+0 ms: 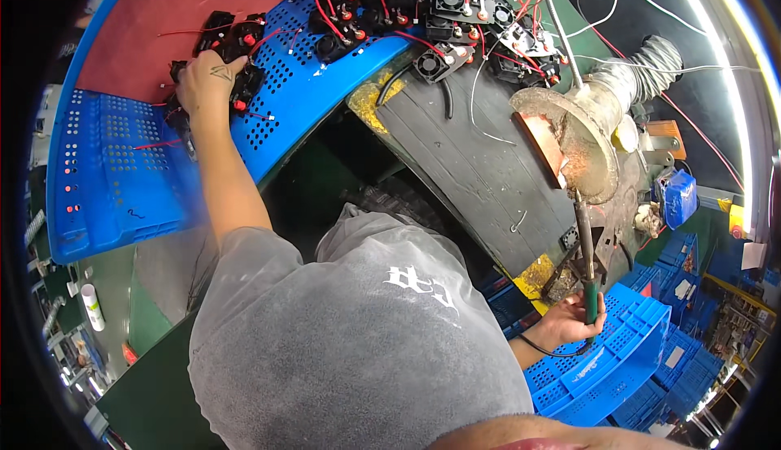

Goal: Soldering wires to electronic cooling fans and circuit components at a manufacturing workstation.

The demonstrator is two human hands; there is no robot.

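My left hand (208,84) reaches into a blue perforated crate (285,67) at the far left. It rests on a cluster of small black fans (248,84) with red wires and red caps; its fingertips are mostly hidden, so their grip is unclear. Low at the right, my right hand (569,320) is closed round the green handle of a soldering iron (591,299). The iron points away from me, its metal shaft running up toward a round, dirty metal hood (598,153). A black cord trails from its handle.
More black fans (447,10) with red wires crowd the far end of a dark workbench (472,149) with yellow corners. A reddish board (541,145) leans at the hood, which joins a flexible duct (651,63). Another blue crate (602,360) stands under my right hand.
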